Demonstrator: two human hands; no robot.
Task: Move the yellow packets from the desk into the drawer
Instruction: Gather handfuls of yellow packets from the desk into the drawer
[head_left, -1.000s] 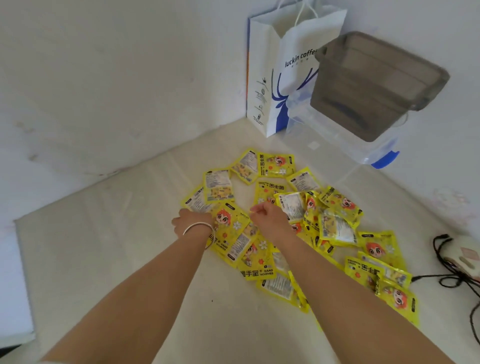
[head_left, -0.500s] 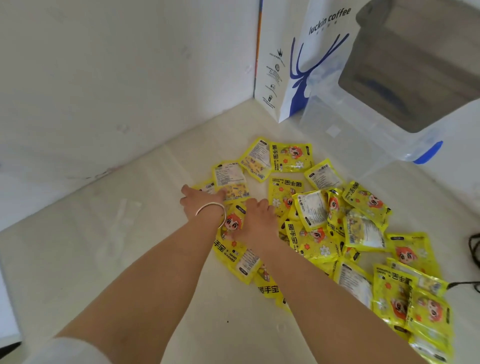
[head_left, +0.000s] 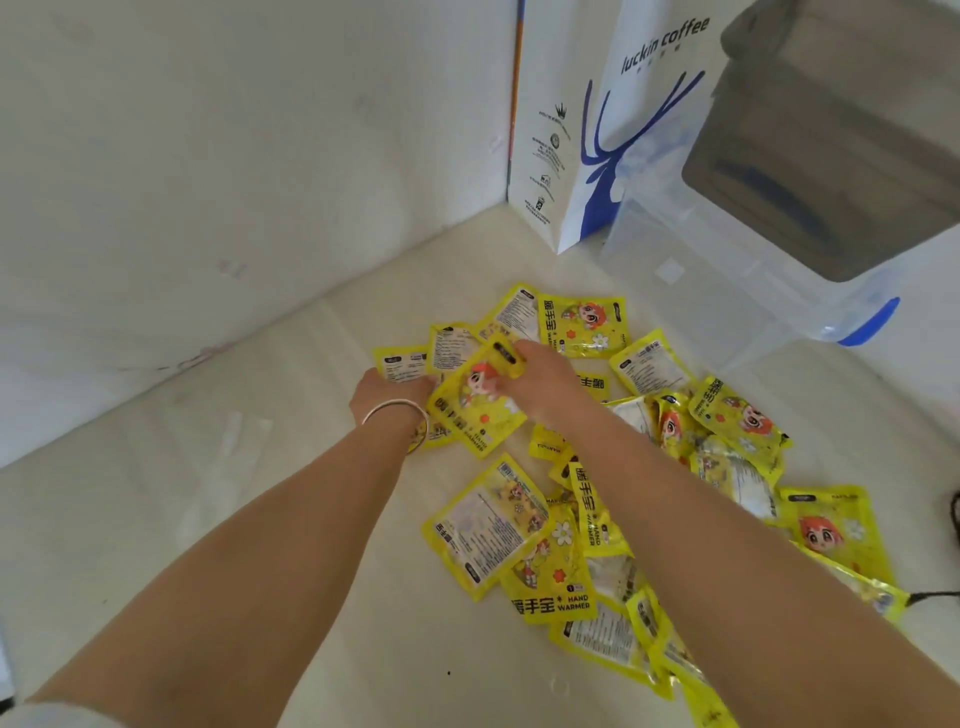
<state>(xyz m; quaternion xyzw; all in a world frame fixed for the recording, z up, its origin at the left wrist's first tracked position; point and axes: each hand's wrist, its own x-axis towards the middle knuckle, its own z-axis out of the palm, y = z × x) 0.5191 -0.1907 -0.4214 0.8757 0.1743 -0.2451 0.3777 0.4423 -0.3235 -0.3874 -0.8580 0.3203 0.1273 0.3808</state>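
Yellow packets (head_left: 582, 519) lie scattered and overlapping across the pale desk (head_left: 208, 519), from the far centre down to the near right edge; no drawer is visible. The left hand (head_left: 387, 392), a silver bangle (head_left: 396, 410) on its wrist, rests on the far left edge of the heap, its fingers curled round the left edge of a face-up packet (head_left: 475, 410). The right hand (head_left: 540, 376) grips the far end of the same packet, fingers bent over its top edge. That packet sits tilted, partly lifted above the packets under it. In the far corner stand a white paper bag (head_left: 613, 130) printed "luckin coffee" and a clear plastic box (head_left: 737, 291) bearing a grey container (head_left: 841, 145).
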